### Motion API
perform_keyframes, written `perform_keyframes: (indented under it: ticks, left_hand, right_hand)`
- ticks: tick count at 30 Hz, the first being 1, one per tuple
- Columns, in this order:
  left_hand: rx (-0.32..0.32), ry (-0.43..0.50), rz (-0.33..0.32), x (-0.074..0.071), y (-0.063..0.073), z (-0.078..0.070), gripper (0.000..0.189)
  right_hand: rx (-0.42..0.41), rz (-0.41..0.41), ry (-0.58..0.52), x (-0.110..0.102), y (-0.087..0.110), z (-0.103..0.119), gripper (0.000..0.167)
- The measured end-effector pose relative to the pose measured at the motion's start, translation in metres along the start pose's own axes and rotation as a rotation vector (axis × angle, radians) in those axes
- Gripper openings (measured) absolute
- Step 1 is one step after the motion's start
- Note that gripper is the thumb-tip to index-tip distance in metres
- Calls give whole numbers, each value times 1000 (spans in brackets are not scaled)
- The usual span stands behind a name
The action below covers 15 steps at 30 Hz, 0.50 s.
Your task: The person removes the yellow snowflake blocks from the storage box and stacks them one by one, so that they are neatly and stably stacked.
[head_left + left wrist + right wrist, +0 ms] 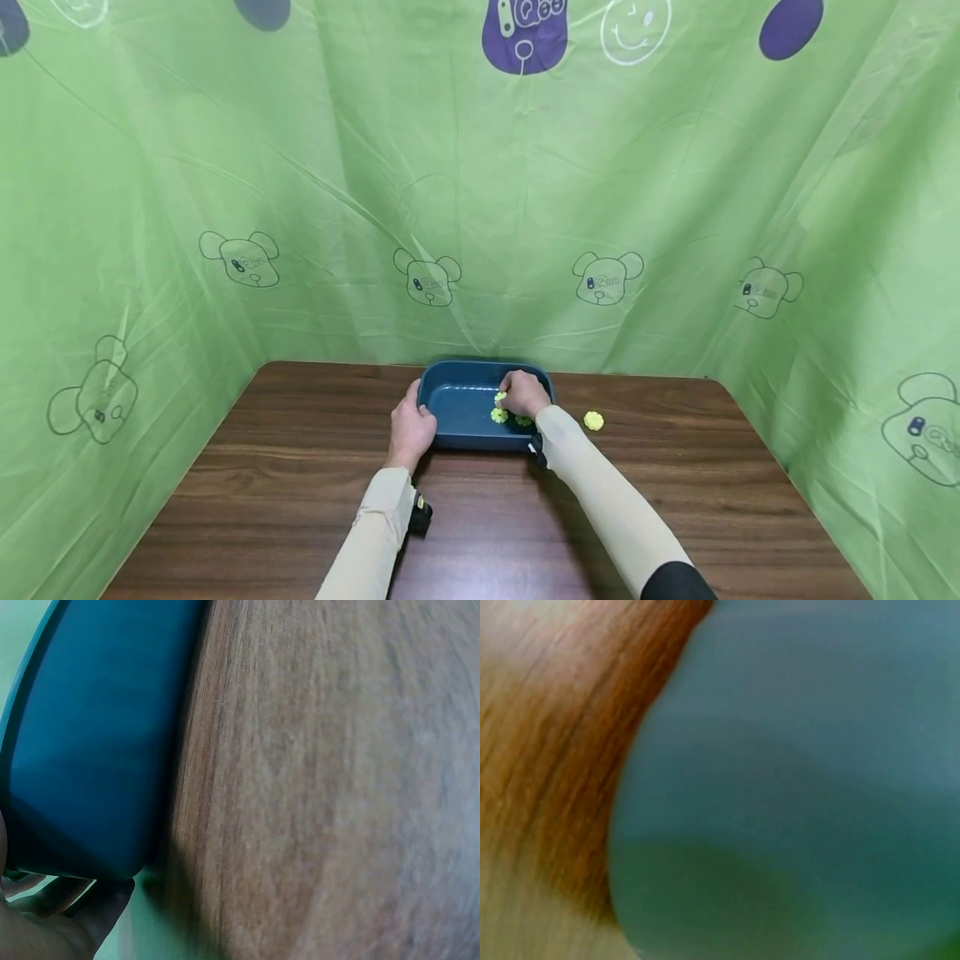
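A dark blue rectangular dish with rounded corners stands near the back of the table. My left hand grips its left end, thumb at the rim and fingers around the outside; the left wrist view shows those fingers at the dish's end wall. Over the dish's right side reaches my right hand, pinching a small yellow flower-shaped piece. Two similar pieces lie below it in the dish, one yellow-green flower and another flower close to the hand. The right wrist view is filled by the blurred dish wall.
Another yellow flower-shaped piece lies on the brown wooden table, right of the dish. A green curtain with printed bear faces hangs around the back and sides.
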State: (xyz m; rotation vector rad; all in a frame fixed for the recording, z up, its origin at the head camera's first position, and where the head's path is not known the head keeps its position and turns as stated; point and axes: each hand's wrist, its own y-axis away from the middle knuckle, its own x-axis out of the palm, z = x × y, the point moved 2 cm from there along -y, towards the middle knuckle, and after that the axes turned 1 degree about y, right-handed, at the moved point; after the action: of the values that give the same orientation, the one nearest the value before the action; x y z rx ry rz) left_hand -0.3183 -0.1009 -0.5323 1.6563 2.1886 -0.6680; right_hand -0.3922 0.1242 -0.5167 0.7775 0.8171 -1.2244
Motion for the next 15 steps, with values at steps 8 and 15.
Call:
perform_keyframes:
  ticks: [8,15]
  left_hand:
    - [-1,0,3,2,-1,2,56]
    - [10,-4,-8,1,-2,3,56]
  right_hand:
    - [7,-3,7,1,3,1,20]
    - [-11,-16,-6,-2,6,5,14]
